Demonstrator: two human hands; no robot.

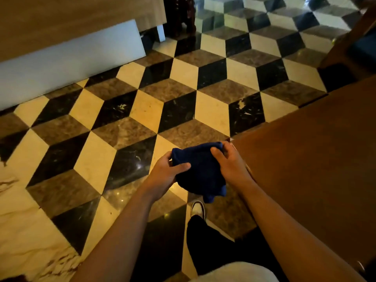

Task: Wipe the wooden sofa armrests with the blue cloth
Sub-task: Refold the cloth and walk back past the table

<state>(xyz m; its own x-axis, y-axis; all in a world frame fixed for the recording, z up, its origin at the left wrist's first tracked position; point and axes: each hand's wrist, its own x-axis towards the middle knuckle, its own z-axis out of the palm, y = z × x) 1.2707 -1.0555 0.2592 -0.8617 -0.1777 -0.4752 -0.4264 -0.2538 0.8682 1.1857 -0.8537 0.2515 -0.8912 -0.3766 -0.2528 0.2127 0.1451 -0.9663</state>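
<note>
A dark blue cloth hangs bunched between both hands above the tiled floor, low in the middle of the head view. My left hand grips its left edge with the thumb on top. Its upper right corner is pinched by my right hand. A wide brown wooden surface fills the right side, its near corner touching the back of my right hand. Wooden furniture with a dark blue cushion shows at the top right; I cannot tell whether it is the sofa.
The floor has a cube pattern of black, cream and grey tiles. A white and light wood cabinet stands at the upper left. Dark carved furniture legs stand at the top centre. My shoe and dark trouser leg are below the cloth.
</note>
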